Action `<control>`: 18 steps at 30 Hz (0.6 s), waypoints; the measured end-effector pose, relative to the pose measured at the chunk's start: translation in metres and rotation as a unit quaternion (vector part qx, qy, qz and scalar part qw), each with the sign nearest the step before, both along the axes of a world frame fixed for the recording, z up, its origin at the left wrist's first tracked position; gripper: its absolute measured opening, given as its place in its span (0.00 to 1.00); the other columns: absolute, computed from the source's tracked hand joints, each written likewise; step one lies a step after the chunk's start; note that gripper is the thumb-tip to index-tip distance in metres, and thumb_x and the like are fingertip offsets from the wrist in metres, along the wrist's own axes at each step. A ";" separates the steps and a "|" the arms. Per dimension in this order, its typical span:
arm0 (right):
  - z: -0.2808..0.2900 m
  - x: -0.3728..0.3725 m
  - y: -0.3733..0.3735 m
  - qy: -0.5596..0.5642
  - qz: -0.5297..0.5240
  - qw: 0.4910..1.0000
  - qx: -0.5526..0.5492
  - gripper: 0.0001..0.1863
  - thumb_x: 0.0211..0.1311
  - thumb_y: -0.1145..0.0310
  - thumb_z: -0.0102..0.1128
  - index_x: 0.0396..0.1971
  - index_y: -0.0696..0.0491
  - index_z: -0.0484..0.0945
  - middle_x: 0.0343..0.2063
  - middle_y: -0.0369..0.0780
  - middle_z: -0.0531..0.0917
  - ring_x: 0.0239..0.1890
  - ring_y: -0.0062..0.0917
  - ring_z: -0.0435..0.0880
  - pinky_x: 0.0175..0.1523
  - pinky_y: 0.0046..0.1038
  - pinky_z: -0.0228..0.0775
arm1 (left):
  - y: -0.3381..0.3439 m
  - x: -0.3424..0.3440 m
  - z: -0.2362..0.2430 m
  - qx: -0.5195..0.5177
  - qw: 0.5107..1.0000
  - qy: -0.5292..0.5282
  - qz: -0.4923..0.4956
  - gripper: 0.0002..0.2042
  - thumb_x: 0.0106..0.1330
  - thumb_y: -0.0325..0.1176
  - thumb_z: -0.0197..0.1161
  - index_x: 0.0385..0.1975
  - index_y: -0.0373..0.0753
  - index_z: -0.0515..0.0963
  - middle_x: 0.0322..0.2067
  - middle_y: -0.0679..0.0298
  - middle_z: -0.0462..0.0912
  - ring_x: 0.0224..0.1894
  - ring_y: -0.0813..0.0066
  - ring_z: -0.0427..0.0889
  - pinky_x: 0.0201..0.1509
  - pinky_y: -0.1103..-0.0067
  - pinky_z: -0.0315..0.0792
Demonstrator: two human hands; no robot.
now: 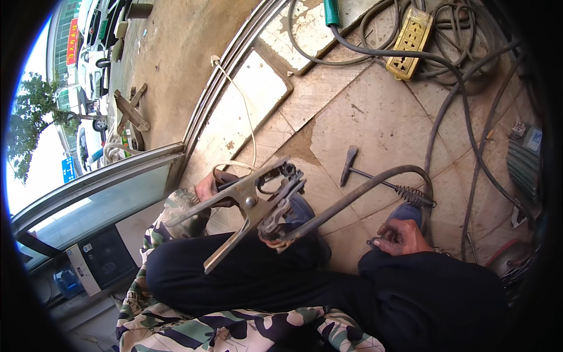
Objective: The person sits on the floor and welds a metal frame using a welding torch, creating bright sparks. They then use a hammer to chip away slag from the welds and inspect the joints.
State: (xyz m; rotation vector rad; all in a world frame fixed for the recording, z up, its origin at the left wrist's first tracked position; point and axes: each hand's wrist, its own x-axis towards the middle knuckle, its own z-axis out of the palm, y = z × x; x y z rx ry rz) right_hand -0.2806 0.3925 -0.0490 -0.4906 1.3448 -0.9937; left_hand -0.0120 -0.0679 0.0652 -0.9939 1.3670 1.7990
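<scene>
A worn metal welding earth clamp [251, 202] is raised above my left knee, its two long handles splayed toward the lower left. My left hand [206, 189] is closed at its upper handle, the fingers partly hidden behind the metal. From the clamp's crusted lower end a thick dark cable [363, 193] arches off to the right. Over my right knee, my right hand [404, 237] is closed, with a small dark piece at the fingertips that is too small to name. Beyond it on the tiles lies a chipping hammer [350, 166] with a coiled-spring handle.
A yellow power strip [410, 44] lies among looped cables at the far right. The green handle [332, 13] is at the top. A grey ribbed machine [524, 164] stands at the right edge. Metal door track [220, 61] and a glass panel [105, 190] border the left.
</scene>
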 end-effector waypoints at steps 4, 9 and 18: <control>0.012 -0.028 0.013 0.181 -0.027 0.983 -0.018 0.18 0.57 0.66 0.75 0.41 0.62 0.82 0.25 0.39 0.82 0.25 0.21 0.79 0.32 0.26 0.73 | 0.013 -0.010 -0.003 -0.116 0.992 0.035 -0.034 0.19 0.55 0.23 0.73 0.47 0.27 0.80 0.36 0.56 0.87 0.39 0.74 0.86 0.44 0.79 0.79; 0.002 -0.023 -0.016 0.605 0.152 0.781 0.001 0.29 0.57 0.64 0.68 0.57 0.61 0.74 0.49 0.48 0.77 0.59 0.42 0.72 0.61 0.42 0.67 | 0.009 -0.001 -0.014 -0.182 0.981 -0.019 -0.059 0.24 0.55 0.27 0.75 0.52 0.27 0.77 0.42 0.55 0.87 0.44 0.71 0.87 0.50 0.75 0.81; -0.015 -0.013 -0.007 0.516 0.152 0.840 0.073 0.23 0.54 0.66 0.68 0.49 0.63 0.77 0.35 0.46 0.80 0.39 0.37 0.80 0.45 0.37 0.74 | 0.037 -0.041 -0.001 -0.239 0.967 0.040 -0.084 0.13 0.57 0.30 0.73 0.37 0.27 0.84 0.28 0.63 0.87 0.32 0.81 0.84 0.40 0.80 0.79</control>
